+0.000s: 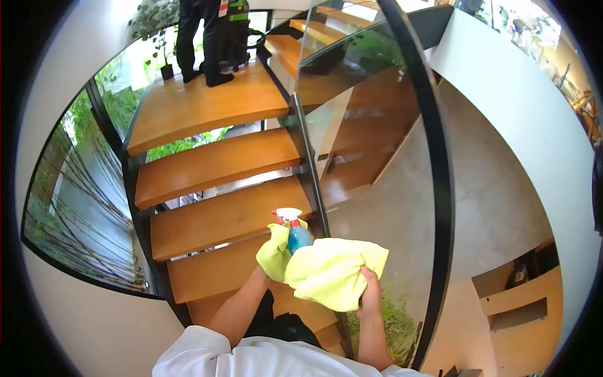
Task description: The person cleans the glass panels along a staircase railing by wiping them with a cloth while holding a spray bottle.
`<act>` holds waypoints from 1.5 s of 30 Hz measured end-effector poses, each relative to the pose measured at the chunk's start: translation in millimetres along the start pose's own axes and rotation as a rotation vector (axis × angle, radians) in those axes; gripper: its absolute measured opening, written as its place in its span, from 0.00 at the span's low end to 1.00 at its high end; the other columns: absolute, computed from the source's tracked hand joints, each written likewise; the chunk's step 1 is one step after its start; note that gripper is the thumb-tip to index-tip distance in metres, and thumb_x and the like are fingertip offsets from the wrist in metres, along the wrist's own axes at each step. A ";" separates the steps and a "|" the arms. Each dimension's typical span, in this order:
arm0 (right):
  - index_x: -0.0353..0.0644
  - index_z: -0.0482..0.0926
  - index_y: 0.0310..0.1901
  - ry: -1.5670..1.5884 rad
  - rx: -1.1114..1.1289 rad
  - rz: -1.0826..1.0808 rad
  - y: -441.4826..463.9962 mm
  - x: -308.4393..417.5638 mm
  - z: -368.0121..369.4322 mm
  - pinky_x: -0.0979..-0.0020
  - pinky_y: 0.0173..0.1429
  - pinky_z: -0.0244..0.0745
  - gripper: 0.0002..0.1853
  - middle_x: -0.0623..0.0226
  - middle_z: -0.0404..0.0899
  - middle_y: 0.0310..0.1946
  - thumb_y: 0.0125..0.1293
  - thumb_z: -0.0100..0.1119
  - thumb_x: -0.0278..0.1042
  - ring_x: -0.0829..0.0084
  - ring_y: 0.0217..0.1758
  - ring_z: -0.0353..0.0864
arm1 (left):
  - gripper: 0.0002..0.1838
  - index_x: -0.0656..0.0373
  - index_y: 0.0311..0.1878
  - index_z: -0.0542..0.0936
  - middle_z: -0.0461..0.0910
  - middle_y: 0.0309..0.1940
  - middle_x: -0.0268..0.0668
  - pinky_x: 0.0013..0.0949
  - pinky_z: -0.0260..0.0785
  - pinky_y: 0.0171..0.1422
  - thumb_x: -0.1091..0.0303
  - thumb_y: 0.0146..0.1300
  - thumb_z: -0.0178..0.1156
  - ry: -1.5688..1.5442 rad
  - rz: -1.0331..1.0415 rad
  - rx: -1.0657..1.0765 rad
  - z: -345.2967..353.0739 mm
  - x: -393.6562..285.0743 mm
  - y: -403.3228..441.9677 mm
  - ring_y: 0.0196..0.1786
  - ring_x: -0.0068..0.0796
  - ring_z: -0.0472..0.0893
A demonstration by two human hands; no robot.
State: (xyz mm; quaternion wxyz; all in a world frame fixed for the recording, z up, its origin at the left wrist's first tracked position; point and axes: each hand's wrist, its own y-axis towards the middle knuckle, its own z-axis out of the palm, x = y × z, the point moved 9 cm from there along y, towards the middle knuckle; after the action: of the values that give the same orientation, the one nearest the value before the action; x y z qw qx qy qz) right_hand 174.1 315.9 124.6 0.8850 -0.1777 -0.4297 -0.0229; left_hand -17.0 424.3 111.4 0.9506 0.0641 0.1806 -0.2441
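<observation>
A spray bottle (299, 239) with blue liquid and a white and red trigger head stands upright in front of me. My left hand (260, 272) is closed around it, its fingers mostly covered by a yellow-green cloth (274, 254). The lower part of the bottle is hidden behind a larger spread of the yellow-green cloth (333, 271). On the right edge of that spread, my right hand (370, 289) grips the fabric between thumb and fingers. Whether both cloth areas are one piece, I cannot tell.
Wooden stair treads (229, 210) with open gaps lead up ahead. A glass panel (377, 207) with a dark handrail (440, 188) runs along the right. Another person's legs (200, 38) are on the upper landing, beside a dark-and-green wheeled machine (237, 31) and a potted plant (166, 71).
</observation>
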 end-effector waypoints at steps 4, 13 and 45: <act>0.31 0.71 0.66 -0.080 -0.105 0.088 9.7 -2.2 -35.1 0.63 0.63 0.80 0.25 0.56 0.81 0.59 0.71 0.56 0.35 0.63 0.60 0.83 | 0.25 0.53 0.57 0.77 0.82 0.40 0.33 0.40 0.79 0.46 0.40 0.74 0.57 0.032 0.008 -0.050 -19.4 -16.1 43.2 0.40 0.30 0.83; 0.32 0.71 0.67 0.182 -0.020 -0.030 35.9 7.0 -40.9 0.58 0.61 0.82 0.27 0.52 0.81 0.58 0.70 0.57 0.37 0.56 0.57 0.84 | 0.25 0.55 0.49 0.76 0.77 0.32 0.28 0.32 0.74 0.37 0.39 0.72 0.59 0.209 0.138 0.174 69.2 -76.4 79.1 0.32 0.22 0.77; 0.36 0.67 0.71 0.634 -0.112 -0.395 323.9 -107.5 109.2 0.51 0.67 0.78 0.28 0.56 0.76 0.65 0.75 0.52 0.42 0.55 0.65 0.79 | 0.28 0.56 0.60 0.76 0.82 0.44 0.33 0.35 0.80 0.46 0.40 0.73 0.57 0.533 0.048 0.176 -166.9 -342.8 357.9 0.42 0.28 0.83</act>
State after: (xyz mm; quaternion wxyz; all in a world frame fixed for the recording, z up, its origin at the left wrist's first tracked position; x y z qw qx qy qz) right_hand 86.9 643.4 8.5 0.9415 -0.1236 -0.1584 -0.2706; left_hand -174.2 922.8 97.2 0.8659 0.2124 0.4008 -0.2107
